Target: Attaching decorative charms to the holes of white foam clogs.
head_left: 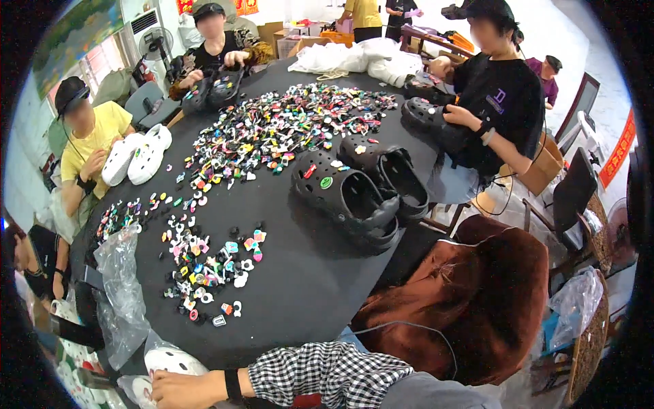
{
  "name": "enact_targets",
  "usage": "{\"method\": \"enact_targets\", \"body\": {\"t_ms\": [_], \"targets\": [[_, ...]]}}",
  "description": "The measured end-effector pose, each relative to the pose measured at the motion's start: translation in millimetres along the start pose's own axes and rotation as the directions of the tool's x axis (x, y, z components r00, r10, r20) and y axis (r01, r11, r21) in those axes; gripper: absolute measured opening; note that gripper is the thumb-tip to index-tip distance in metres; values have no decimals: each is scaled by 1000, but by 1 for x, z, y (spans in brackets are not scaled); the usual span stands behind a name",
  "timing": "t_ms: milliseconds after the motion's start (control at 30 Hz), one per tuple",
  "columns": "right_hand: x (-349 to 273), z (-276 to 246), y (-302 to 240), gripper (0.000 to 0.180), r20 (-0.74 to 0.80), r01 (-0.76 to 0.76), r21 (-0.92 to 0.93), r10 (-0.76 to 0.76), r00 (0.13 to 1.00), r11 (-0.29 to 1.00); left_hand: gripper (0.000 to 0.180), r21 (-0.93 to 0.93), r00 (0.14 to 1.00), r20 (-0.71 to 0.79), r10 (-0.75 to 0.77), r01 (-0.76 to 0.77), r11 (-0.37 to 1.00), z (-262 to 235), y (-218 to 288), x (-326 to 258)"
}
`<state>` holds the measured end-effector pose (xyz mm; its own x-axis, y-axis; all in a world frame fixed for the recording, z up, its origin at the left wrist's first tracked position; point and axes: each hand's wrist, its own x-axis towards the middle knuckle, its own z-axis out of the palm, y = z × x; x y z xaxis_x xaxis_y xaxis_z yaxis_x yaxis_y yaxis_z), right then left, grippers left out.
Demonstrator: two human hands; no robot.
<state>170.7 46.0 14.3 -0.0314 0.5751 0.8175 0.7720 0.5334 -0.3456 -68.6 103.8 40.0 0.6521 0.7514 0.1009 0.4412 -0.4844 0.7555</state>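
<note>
At the lower left edge of the table, my right hand (182,390) reaches across with its fingers bent over a white clog (176,360). It appears closed on the shoe, though its fingertips are partly hidden. Clear plastic (151,341) wraps the clog, and a second white clog (139,390) shows beside it. My left hand is out of view. Beyond my hand lies a loose cluster of small colourful shoe charms (204,262). A pair of black clogs (344,194) with several charms fixed in the holes stands on the right part of the black table (300,293).
A large heap of charms (286,129) covers the table's far middle. Crumpled clear plastic (122,279) hangs at the left edge. Around the table, other people handle white clogs (136,155) and dark clogs (211,90). A brown velvet-covered chair (470,300) stands close on the right.
</note>
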Motion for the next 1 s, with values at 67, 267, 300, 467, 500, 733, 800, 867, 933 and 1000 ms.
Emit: {"method": "enact_targets", "body": {"t_ms": [67,267,300,467,500,733,800,867,933,1000], "targets": [[-2,-1,3,19,5,15,-6,-15,1000,1000,72,209,996,-22,81,-74,975,-3,8,1],[-4,-10,7,26,-2,-53,250,56,998,967,69,83,991,-91,99,-92,992,4,-3,2],[-5,-17,4,30,-15,-49,220,54,998,974,68,13,989,-106,103,-102,995,6,-6,1],[8,-71,-29,31,-263,-50,395,165,951,917,64,140,984,-99,147,-133,981,3,-14,3],[8,-96,-46,31,-257,-55,383,164,952,922,62,209,973,-130,192,-163,964,6,-6,0],[-7,-114,-108,39,-137,-115,925,601,788,361,47,267,996,-73,54,-33,963,-7,-3,-4],[-5,-94,-118,41,48,-222,952,612,789,212,43,214,996,-44,79,-67,975,-16,-37,1],[2,-73,-128,44,84,-229,964,656,750,138,38,94,980,-15,198,-196,976,-8,-31,-3],[13,-57,-149,43,0,-178,970,730,684,167,36,100,965,-62,255,-248,963,2,-5,-4],[20,-68,-180,37,274,-259,959,588,761,-112,34,171,965,-166,203,-175,970,9,-4,0]]}}
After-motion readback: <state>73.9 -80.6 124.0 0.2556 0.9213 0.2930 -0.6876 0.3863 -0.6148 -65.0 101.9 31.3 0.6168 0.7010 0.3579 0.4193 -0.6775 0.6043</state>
